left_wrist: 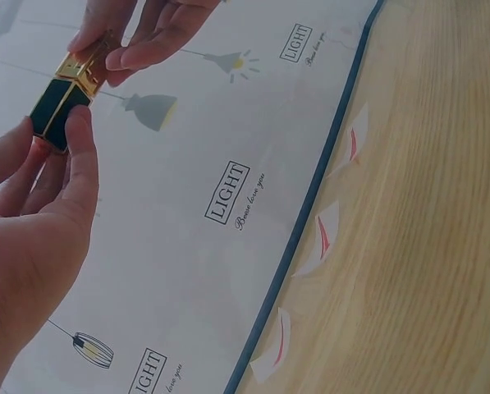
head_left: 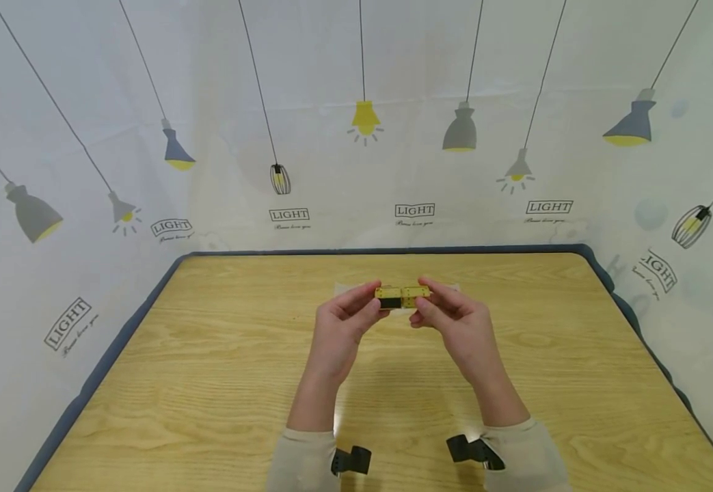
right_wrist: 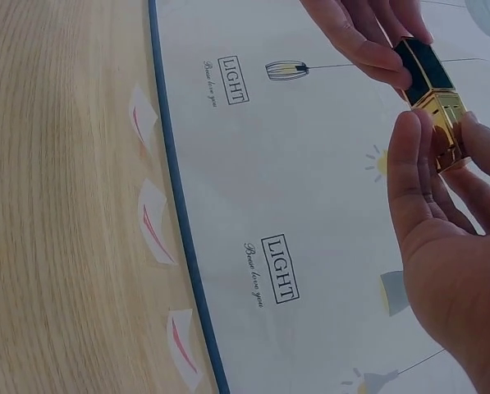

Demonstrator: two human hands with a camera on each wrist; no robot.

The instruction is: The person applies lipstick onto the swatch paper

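A lipstick tube point(head_left: 402, 293) is held level between both hands above the table. One half is dark green with gold edges, the other shiny gold, as the left wrist view shows. My left hand point(head_left: 340, 331) pinches the dark green half point(left_wrist: 64, 115) between thumb and fingers. On the gold half point(right_wrist: 446, 123) my right hand point(head_left: 465, 335) has its thumb and fingertips. The two halves meet end to end, and no lipstick bullet shows. Behind the hands lie white paper strips point(left_wrist: 320, 238) with red strokes on them, mostly hidden in the head view.
The wooden table point(head_left: 221, 369) ends at a dark blue edge strip point(head_left: 307, 252). Beyond it hangs a white backdrop point(head_left: 227, 157) printed with lamps and lettering. Black straps point(head_left: 351, 460) sit at both wrists, by the light sleeves.
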